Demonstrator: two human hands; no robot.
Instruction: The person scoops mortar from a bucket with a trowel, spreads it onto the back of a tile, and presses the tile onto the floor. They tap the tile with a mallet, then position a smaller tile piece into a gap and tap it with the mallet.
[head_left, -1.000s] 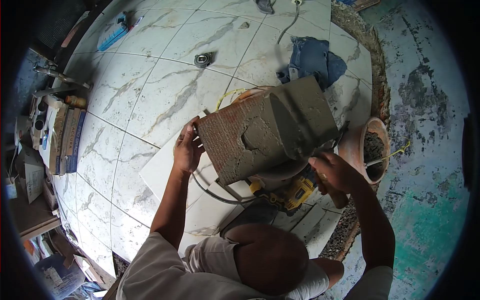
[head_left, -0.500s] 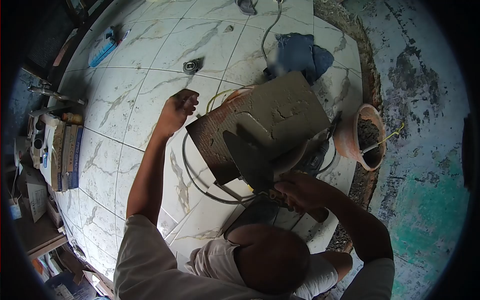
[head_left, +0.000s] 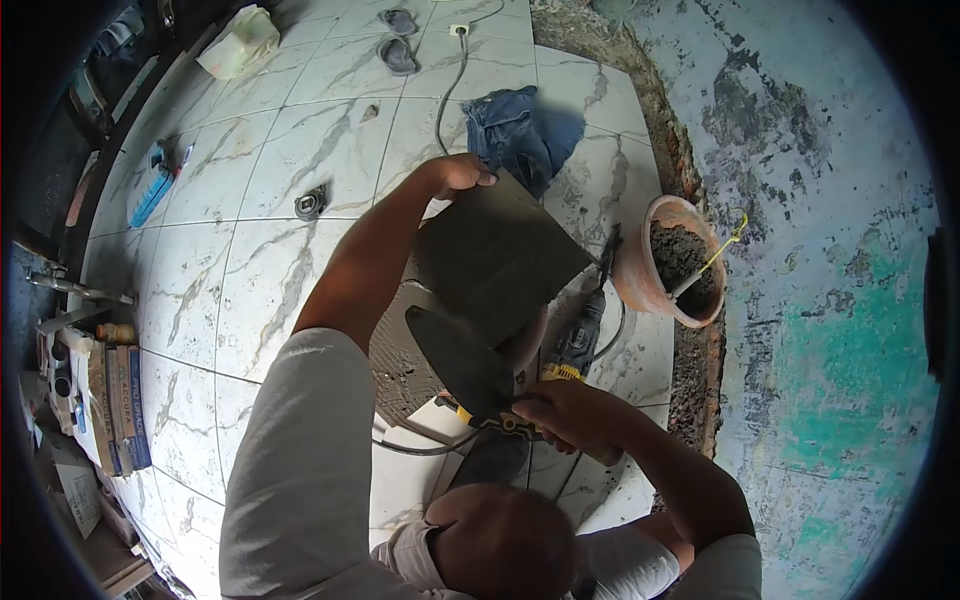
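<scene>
My left hand [head_left: 463,176] is closed on the far corner of a tile [head_left: 505,250] whose upper face is coated with grey mortar. In my right hand [head_left: 572,412] is the handle of a trowel [head_left: 455,360]. Its dark blade points up and left and overlaps the tile's near edge. A patch of ridged grey mortar [head_left: 400,370] shows below and left of the tile. A black and yellow power tool [head_left: 575,340] lies just right of the tile, with its cable curving nearby.
At the right stands a bucket [head_left: 640,265] of mortar with a yellow-tied handle. Blue jeans [head_left: 525,135] lie beyond the tile; a tape measure [head_left: 310,203] is on the left floor. Stacked boxes [head_left: 125,410] line the left side. A rough trench [head_left: 690,370] runs along the wall.
My left hand has gone from beside the tile to gripping its far corner. The tile has shifted and turned, uncovering the ridged mortar. The trowel stays in my right hand, and the view has shifted.
</scene>
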